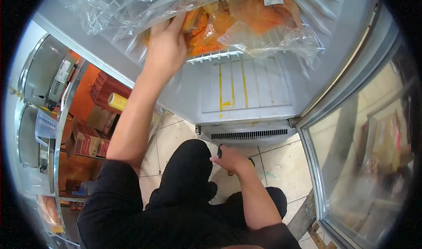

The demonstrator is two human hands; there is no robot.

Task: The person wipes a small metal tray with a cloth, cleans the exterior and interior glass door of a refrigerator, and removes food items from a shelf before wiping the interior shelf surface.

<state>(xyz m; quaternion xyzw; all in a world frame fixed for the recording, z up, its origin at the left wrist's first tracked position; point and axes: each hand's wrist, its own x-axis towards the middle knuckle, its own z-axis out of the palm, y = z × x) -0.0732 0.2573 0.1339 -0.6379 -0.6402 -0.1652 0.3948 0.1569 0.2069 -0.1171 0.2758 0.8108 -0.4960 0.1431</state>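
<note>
My left hand [166, 48] reaches into an open upright refrigerator with a glass door, at the bagged food on a wire shelf [214, 55]. Its fingers touch an orange-yellow packet [193, 20], and their tips are partly hidden, so I cannot tell whether they grip it. Loose clear plastic [132, 5] hangs over the hand. To its right lies a large clear bag of orange food [260, 13] with a small white label. Low before the refrigerator, by my knee, my right hand [232, 160] is closed around a small dark object [220, 150], mostly hidden by the hand.
The glass door [359, 143] stands swung out on the right. Yellow streaks mark the refrigerator's inner floor [244, 90], above a vent grille [249, 134]. On the left, a metal rack holds cardboard boxes [89, 142], red egg trays [107, 89] and a yellow roll [117, 101].
</note>
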